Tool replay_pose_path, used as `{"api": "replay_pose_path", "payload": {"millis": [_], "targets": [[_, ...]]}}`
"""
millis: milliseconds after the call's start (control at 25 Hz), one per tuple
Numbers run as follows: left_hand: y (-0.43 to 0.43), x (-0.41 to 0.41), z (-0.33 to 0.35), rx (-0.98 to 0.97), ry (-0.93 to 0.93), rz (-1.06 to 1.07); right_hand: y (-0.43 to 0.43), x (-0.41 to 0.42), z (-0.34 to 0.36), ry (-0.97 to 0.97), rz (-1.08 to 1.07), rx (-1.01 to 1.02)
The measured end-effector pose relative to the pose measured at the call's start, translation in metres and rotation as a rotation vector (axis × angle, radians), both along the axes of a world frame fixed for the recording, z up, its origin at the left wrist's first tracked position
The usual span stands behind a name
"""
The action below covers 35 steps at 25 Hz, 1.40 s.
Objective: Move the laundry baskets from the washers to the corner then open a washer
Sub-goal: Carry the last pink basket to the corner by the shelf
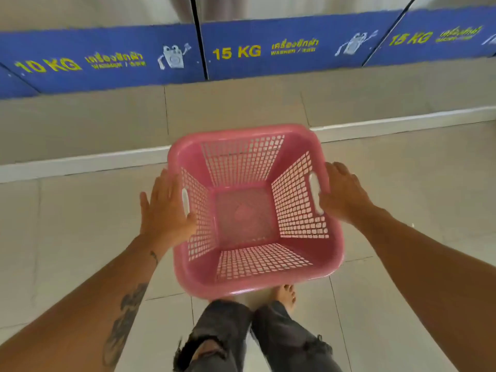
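Note:
An empty pink plastic laundry basket [252, 210] with latticed walls sits in front of me, seen from above. My left hand [165, 210] lies flat against its left side by the handle slot, thumb at the rim, fingers extended. My right hand [345, 193] rests over the right rim beside the other handle slot, thumb reaching inside. Whether the basket stands on the floor or is lifted I cannot tell. The washers [107, 57] line the far side, with blue base panels marked 10 KG and 15 KG [290, 47]; their doors are out of view.
A raised tiled step with a white edge [80, 162] runs across in front of the washers. Beige floor tiles [416, 197] surround the basket. My legs in dark ripped jeans and a bare foot [285, 294] are just below the basket.

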<state>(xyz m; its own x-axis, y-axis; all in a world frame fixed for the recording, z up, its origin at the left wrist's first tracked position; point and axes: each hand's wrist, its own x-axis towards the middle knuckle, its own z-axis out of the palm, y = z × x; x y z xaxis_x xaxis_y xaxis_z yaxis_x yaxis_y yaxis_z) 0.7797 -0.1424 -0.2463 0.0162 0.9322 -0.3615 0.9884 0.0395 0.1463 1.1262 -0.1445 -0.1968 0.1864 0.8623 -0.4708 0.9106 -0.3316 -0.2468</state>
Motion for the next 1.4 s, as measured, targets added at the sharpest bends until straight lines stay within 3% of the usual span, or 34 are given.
{"api": "replay_pose_path", "payload": {"millis": [240, 440, 680, 920, 1120, 1400], "targets": [[-0.018, -0.001, -0.069, 0.096, -0.163, 0.093, 0.009, 0.014, -0.093, -0.128, 0.047, 0.088], [-0.008, 0.0, -0.056, 0.12, -0.294, 0.152, 0.014, 0.02, -0.087, -0.161, 0.118, 0.097], [0.005, -0.024, 0.041, 0.123, -0.355, 0.2, 0.028, 0.006, 0.021, -0.134, 0.176, 0.135], [-0.041, -0.067, 0.21, 0.194, -0.34, 0.31, 0.015, -0.044, 0.178, -0.087, 0.332, 0.242], [-0.134, -0.118, 0.326, 0.299, -0.271, 0.467, -0.022, -0.105, 0.282, -0.043, 0.51, 0.371], [-0.346, -0.183, 0.43, 0.509, -0.181, 0.822, -0.1, -0.245, 0.365, 0.114, 0.9, 0.487]]}}
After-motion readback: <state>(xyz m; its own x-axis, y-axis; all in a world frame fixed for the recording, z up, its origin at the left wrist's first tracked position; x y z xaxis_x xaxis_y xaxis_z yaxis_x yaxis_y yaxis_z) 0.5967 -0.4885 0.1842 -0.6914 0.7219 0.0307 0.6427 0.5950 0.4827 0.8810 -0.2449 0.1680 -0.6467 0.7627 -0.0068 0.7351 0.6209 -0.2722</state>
